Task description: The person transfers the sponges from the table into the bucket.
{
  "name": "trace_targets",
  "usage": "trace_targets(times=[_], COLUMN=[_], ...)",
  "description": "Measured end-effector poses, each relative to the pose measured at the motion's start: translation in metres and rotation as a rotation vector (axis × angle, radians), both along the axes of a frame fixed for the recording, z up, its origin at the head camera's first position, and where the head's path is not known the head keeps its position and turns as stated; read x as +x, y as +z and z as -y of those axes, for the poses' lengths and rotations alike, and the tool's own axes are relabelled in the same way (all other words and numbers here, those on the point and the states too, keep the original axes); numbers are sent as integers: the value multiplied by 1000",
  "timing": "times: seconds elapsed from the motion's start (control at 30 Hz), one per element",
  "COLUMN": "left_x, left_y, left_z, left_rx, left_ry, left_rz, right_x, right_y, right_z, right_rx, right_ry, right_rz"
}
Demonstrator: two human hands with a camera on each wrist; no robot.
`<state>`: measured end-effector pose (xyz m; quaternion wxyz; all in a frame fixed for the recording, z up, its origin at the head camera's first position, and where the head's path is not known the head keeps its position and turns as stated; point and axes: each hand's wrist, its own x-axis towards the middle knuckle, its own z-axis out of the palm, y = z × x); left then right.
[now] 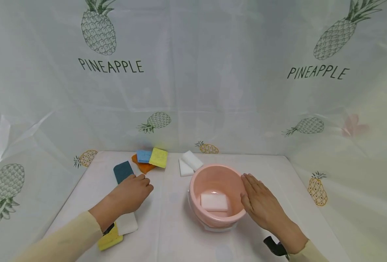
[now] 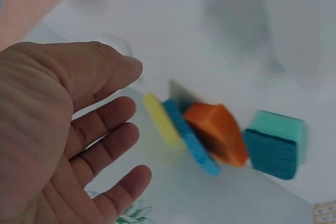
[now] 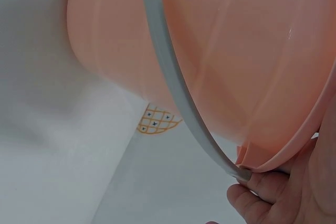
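Observation:
My right hand (image 1: 262,203) holds the right rim of a pink bucket (image 1: 200,214), its thumb over the edge. In the right wrist view, fingertips touch the bucket's outside where the grey handle (image 3: 176,72) joins the rim. A white sponge block (image 1: 214,202) lies on the bucket's floor. My left hand (image 1: 129,193) hovers over the table's left side with loosely bent fingers and holds nothing. Near it are a dark teal sponge (image 1: 123,171), an orange sponge (image 1: 143,167), a blue sponge (image 1: 144,156) and a yellow sponge (image 1: 159,158).
Two white sponge blocks (image 1: 192,160) lie behind the bucket, one leaning on the other. Under my left forearm are another white block (image 1: 127,223) and a yellow sponge (image 1: 110,240). A pineapple-printed sheet (image 1: 213,91) hangs behind the table and along its sides.

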<state>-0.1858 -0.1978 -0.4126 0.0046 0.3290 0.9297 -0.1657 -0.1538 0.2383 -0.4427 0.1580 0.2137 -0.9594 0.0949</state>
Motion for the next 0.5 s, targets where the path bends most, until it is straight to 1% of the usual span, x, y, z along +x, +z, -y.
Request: trace_targets(times=[0.17, 0.27, 0.33, 0.5], left_x=[3, 5, 6, 6], left_y=[-12, -16, -18, -26], left_z=[24, 36, 42, 50], left_rx=[-39, -76, -103, -166], left_ry=[-10, -1, -2, 19], left_rz=[19, 32, 32, 60], right_x=[0, -1, -1, -1], right_y=[0, 0, 0, 0], right_z=[1, 1, 0, 0], right_rx=[6, 12, 13, 5], right_ry=[-2, -2, -7, -14], right_rz=[17, 14, 12, 12])
